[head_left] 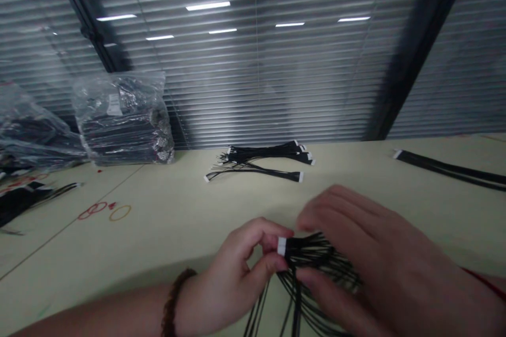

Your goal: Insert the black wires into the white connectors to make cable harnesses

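Close to me, a bundle of thin black cables [308, 250] with white connectors [282, 246] at its end lies between my hands above the table. My left hand [245, 268] pinches the white connector end between thumb and fingers. Over the bundle, just right of the connectors, arches my right hand [367, 258], slightly blurred, its thumb and fingers apart on either side of the wires. Loose wires fan downward and right, partly hidden behind my right hand. Whether that hand touches the wires I cannot tell.
A pile of black cables [269, 155] with white connectors lies at the table's back. More black cables [454, 169] lie at right, others [23, 200] at left. Clear bags of cables [122, 126] stand against the blinds [253, 63]. Rubber bands [119, 213] lie at left.
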Demonstrator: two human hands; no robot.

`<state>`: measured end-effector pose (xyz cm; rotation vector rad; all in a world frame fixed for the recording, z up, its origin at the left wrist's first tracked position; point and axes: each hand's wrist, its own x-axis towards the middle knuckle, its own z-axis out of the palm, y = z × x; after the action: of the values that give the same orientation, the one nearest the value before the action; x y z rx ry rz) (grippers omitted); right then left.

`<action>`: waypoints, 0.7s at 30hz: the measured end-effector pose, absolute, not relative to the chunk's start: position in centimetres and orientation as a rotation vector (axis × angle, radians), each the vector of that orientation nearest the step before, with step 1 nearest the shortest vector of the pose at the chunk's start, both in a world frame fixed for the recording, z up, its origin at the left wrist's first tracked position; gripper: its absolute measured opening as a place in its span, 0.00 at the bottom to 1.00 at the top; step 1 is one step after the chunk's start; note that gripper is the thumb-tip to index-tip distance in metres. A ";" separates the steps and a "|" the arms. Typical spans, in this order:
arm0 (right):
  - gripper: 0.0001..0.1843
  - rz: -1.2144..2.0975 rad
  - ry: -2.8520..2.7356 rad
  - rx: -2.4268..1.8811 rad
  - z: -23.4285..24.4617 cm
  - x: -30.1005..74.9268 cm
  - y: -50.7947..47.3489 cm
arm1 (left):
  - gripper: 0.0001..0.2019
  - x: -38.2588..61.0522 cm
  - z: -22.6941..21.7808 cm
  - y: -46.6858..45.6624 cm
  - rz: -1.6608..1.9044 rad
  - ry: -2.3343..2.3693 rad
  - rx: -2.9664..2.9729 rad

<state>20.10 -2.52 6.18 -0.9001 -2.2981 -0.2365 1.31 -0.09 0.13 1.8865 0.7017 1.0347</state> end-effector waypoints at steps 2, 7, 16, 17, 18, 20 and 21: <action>0.22 0.000 -2.282 -0.991 6.5 19.9 -2.3 | 0.12 1.3 1.1 -0.2 0.995 0.736 1.998; 0.10 0.831 -2.320 -1.172 6.7 20.1 -0.7 | 0.10 0.9 3.5 0.2 0.723 0.883 2.374; 0.08 0.844 -1.623 -0.844 11.7 24.9 -1.2 | 0.13 -1.7 3.3 3.5 0.395 1.513 2.427; 0.07 0.811 -1.556 -0.879 12.4 25.3 -1.7 | 0.13 -1.7 3.2 3.6 0.425 1.492 2.422; 0.06 0.708 -1.522 -0.952 13.0 25.7 -2.1 | 0.12 -1.6 3.2 3.7 0.456 1.448 2.401; 0.08 0.325 -1.522 -1.139 14.3 27.1 -2.1 | 0.13 -1.4 3.1 3.6 0.519 1.303 2.276; 0.09 -0.022 -1.554 -1.244 14.9 28.2 -1.7 | 0.15 -1.3 3.1 3.6 0.547 1.211 2.187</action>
<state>28.18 -1.73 14.95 -1.2435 -1.5541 -0.0216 -1.31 3.62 3.09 2.1869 1.2113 0.5468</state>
